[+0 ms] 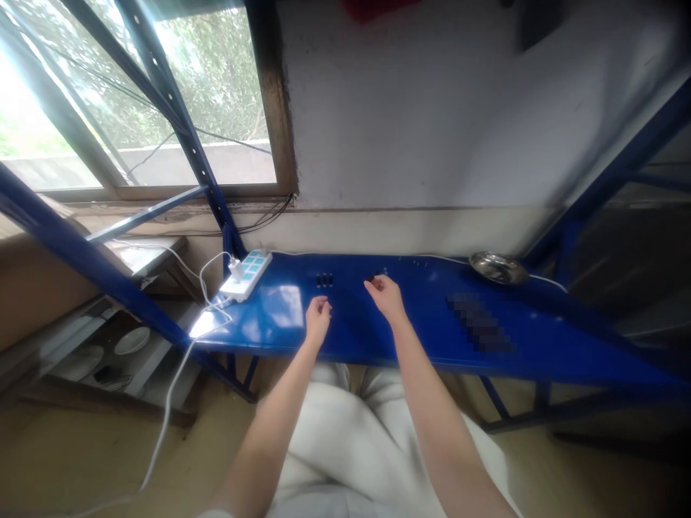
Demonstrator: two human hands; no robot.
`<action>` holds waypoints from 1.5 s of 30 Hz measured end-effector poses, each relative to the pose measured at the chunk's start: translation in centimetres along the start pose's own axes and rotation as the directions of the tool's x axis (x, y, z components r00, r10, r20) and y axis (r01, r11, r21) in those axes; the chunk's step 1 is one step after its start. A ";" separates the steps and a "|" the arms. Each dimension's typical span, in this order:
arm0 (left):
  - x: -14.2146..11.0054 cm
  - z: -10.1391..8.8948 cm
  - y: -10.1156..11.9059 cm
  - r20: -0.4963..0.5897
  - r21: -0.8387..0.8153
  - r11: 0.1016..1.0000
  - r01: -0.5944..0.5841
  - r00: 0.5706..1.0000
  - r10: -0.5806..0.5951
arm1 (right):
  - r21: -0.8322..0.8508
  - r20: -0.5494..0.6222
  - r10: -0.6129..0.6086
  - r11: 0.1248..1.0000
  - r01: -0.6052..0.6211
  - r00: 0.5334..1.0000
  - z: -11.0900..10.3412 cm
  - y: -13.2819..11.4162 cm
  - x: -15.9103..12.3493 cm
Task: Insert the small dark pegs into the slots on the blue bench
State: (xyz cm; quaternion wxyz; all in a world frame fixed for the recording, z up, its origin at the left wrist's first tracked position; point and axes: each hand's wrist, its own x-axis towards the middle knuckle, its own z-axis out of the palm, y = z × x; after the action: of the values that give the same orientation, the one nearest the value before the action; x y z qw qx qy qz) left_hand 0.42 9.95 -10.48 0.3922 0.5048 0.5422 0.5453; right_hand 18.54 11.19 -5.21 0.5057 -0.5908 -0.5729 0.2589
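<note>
My left hand (317, 316) hovers over the blue shelf (410, 331) with its fingers curled in; whether it pinches anything is too small to see. My right hand (384, 293) reaches a little farther, fingertips pinched on a small dark piece (370, 278) at the shelf surface. A row of small dark pieces (324, 279) stands on the shelf just beyond my left hand.
A white power strip (246, 275) with a plug and white cable lies at the shelf's left end. A metal dish (497, 267) sits at the back right. Blue rack posts (178, 122) cross the window on the left. Plates rest on a lower shelf (108, 352).
</note>
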 end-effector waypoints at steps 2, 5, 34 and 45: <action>-0.3 0.0 -0.4 0.038 0.015 1.000 -0.004 0.999 0.003 | -0.041 -0.014 0.033 0.999 -0.033 0.999 -0.2 1.6 0.4; -0.6 0.1 -0.3 0.089 0.045 0.999 -0.007 0.996 0.003 | -0.090 -0.048 0.068 0.993 -0.072 0.997 -0.3 4.0 1.0; -0.7 -0.3 0.0 0.100 0.038 0.999 0.025 0.995 -0.029 | -0.500 -0.014 0.135 0.857 -0.124 0.991 0.7 8.1 4.5; -0.7 -0.4 -0.3 0.093 0.045 0.998 0.032 0.995 -0.036 | -0.562 0.006 0.178 0.815 -0.144 0.984 0.6 8.3 4.7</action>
State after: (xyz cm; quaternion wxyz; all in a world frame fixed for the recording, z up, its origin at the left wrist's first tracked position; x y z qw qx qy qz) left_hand 0.14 9.26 -10.81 0.4154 0.5289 0.5434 0.5025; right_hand 22.42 17.23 -11.59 0.2702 -0.7513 -0.5860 0.1388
